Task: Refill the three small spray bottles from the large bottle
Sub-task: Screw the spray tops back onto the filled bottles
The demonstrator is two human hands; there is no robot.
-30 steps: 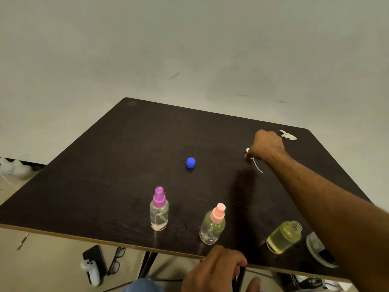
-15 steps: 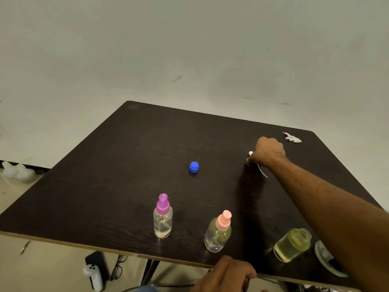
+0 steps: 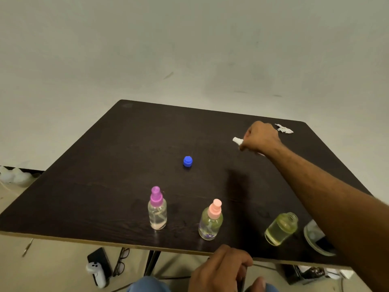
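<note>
The right hand [image 3: 260, 137] is stretched out to the far right part of the dark wooden table [image 3: 105, 175], its fingers curled round a white spray pump head [image 3: 237, 140] — the nozzle pokes out to the left of the fist and a thin white dip tube [image 3: 261, 154] shows just below the wrist. Just beyond the hand, near the far right corner, lies a small crumpled white scrap [image 3: 284, 129].

Along the near edge stand three small clear bottles. On the left is one with a purple spray top [image 3: 157, 208], upright, holding a little clear liquid. To its right is one with a pink spray top [image 3: 211, 220], also capped. Further right is an uncapped small bottle of yellowish liquid [image 3: 281, 228], its neck open. Right of that, the clear rounded body of a larger bottle [image 3: 314, 239] is largely hidden behind the right forearm. A small blue screw cap [image 3: 187, 161] sits alone near the middle of the table.

The left hand [image 3: 223, 268] is at the near table edge, fingers curled over something dark — what it is I cannot tell.
</note>
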